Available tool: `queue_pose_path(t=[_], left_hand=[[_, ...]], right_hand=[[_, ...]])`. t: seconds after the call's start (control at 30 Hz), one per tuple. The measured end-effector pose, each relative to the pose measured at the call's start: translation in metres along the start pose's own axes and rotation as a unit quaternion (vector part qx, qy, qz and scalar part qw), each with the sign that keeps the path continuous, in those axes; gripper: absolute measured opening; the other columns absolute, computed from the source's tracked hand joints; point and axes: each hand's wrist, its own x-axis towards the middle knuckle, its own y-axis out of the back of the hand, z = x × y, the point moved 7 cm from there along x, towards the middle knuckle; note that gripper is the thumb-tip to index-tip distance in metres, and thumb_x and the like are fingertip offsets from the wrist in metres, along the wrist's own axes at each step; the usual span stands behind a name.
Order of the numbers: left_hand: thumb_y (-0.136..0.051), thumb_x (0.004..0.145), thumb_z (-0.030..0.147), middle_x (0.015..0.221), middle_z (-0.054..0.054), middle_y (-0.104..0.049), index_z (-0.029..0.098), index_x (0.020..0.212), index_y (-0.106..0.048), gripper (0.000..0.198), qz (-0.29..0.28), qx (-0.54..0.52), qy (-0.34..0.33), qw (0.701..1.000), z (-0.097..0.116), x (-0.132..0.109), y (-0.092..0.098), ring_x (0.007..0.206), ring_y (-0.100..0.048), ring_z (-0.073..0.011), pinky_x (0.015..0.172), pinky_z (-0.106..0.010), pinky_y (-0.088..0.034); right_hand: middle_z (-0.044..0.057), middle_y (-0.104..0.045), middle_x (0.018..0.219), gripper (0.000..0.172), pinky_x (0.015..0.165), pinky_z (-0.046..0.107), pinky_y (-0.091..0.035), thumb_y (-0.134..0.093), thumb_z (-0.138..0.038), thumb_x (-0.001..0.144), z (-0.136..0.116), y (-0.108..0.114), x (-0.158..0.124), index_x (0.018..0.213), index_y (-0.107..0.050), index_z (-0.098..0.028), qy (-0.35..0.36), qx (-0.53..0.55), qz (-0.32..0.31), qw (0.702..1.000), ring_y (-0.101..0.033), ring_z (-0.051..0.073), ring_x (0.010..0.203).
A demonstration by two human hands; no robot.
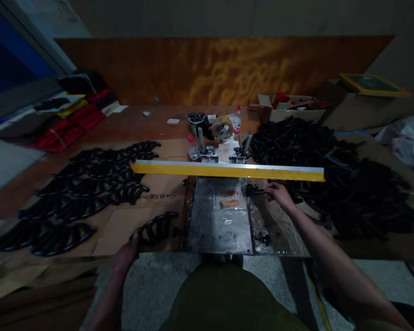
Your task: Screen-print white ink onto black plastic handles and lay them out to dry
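My left hand [130, 248] is at the table's front edge, its fingers closed at the near end of a short row of glossy black curved handles [157, 227]. Most of its fingers are hidden. My right hand [278, 193] pinches the end of a dark, slim handle [258, 190] at the right side of a grey metal plate [221, 230]. On that plate lie a small tan piece [229, 203] and clear film. Above its far end, a long yellow bar [227, 171] with a pale top edge spans sideways.
More rows of black handles [86, 202] cover the cardboard at left. A big heap of black handles [331, 174] fills the right. Behind the bar stand metal clamps [224, 151], a tub [196, 123], a tape roll [222, 128] and a bottle [238, 120]. Red cloth [69, 131] lies far left.
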Motion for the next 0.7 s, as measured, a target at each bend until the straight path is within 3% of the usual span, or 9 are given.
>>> queue_pose_path(t=[0.07, 0.17, 0.27, 0.37, 0.47, 0.57, 0.63, 0.7], left_hand=[[-0.022, 0.092, 0.058, 0.092, -0.019, -0.074, 0.015, 0.092, -0.068, 0.063, 0.032, 0.001, -0.004, 0.999, 0.014, 0.001, 0.014, 0.099, -0.069, -0.0356, 0.082, -0.040, -0.050], [-0.021, 0.092, 0.060, 0.105, -0.021, -0.072, 0.016, 0.100, -0.066, 0.064, 0.074, -0.015, -0.039, 0.996, 0.057, -0.002, 0.032, 0.106, -0.066, -0.0361, 0.082, -0.039, -0.049], [-0.025, 0.093, 0.058, 0.096, -0.018, -0.072, 0.017, 0.090, -0.065, 0.058, 0.119, -0.050, -0.086, 0.988, 0.108, -0.013, 0.048, 0.096, -0.067, -0.0332, 0.077, -0.037, -0.048], [-0.034, 0.092, 0.057, 0.078, -0.010, -0.068, 0.018, 0.092, -0.065, 0.050, 0.155, -0.173, -0.170, 0.958, 0.164, -0.033, 0.069, 0.075, -0.064, -0.0235, 0.066, -0.030, -0.047], [-0.040, 0.091, 0.061, 0.059, 0.001, -0.057, 0.018, 0.102, -0.064, 0.051, 0.128, -0.359, -0.280, 0.881, 0.228, -0.063, 0.094, 0.054, -0.053, -0.0141, 0.053, -0.023, -0.042], [-0.042, 0.089, 0.062, 0.053, 0.002, -0.055, 0.017, 0.085, -0.064, 0.051, 0.091, -0.479, -0.329, 0.809, 0.281, -0.090, 0.117, 0.048, -0.049, -0.0111, 0.048, -0.021, -0.039], [-0.044, 0.088, 0.062, 0.050, 0.001, -0.053, 0.016, 0.080, -0.064, 0.051, 0.063, -0.518, -0.326, 0.789, 0.300, -0.101, 0.122, 0.044, -0.047, -0.0111, 0.045, -0.021, -0.037], [-0.045, 0.088, 0.063, 0.053, 0.000, -0.057, 0.015, 0.087, -0.067, 0.052, 0.045, -0.533, -0.319, 0.782, 0.302, -0.106, 0.120, 0.046, -0.050, -0.0126, 0.045, -0.023, -0.039]], right_hand=[[0.000, -0.059, 0.055, 0.029, 0.046, 0.025, -0.044, -0.067, -0.045, 0.078, -0.011, -0.054, -0.010, 0.074, -0.057, -0.018, -0.020, 0.045, -0.075, 0.996, -0.055, 0.015, 0.047], [0.003, -0.064, 0.061, 0.032, 0.050, 0.025, -0.046, -0.057, -0.048, 0.089, -0.028, -0.109, -0.020, 0.078, -0.058, -0.018, -0.017, -0.038, -0.146, 0.988, -0.060, 0.016, 0.051], [0.011, -0.073, 0.087, 0.038, 0.069, 0.030, -0.052, -0.053, -0.050, 0.093, -0.051, -0.118, -0.028, 0.105, -0.062, -0.015, 0.060, -0.220, -0.108, 0.968, -0.070, 0.023, 0.079], [0.017, -0.070, 0.114, 0.048, 0.091, 0.038, -0.049, -0.052, -0.050, 0.095, -0.076, -0.119, -0.043, 0.127, -0.057, -0.015, 0.169, -0.365, -0.054, 0.914, -0.065, 0.029, 0.108], [0.015, -0.055, 0.142, 0.051, 0.111, 0.044, -0.035, -0.054, -0.045, 0.095, -0.096, -0.146, -0.067, 0.140, -0.052, -0.020, 0.339, -0.390, -0.081, 0.852, -0.046, 0.029, 0.135], [0.013, -0.043, 0.153, 0.059, 0.119, 0.053, -0.021, -0.060, -0.040, 0.092, -0.091, -0.181, -0.080, 0.147, -0.045, -0.021, 0.412, -0.396, -0.159, 0.805, -0.032, 0.029, 0.145], [0.014, -0.043, 0.152, 0.062, 0.119, 0.056, -0.020, -0.066, -0.038, 0.089, -0.085, -0.189, -0.080, 0.145, -0.047, -0.020, 0.418, -0.392, -0.186, 0.798, -0.031, 0.029, 0.146], [0.011, -0.054, 0.144, 0.052, 0.116, 0.052, -0.031, -0.069, -0.033, 0.087, -0.083, -0.175, -0.074, 0.135, -0.058, -0.020, 0.400, -0.348, -0.166, 0.831, -0.041, 0.025, 0.141]])
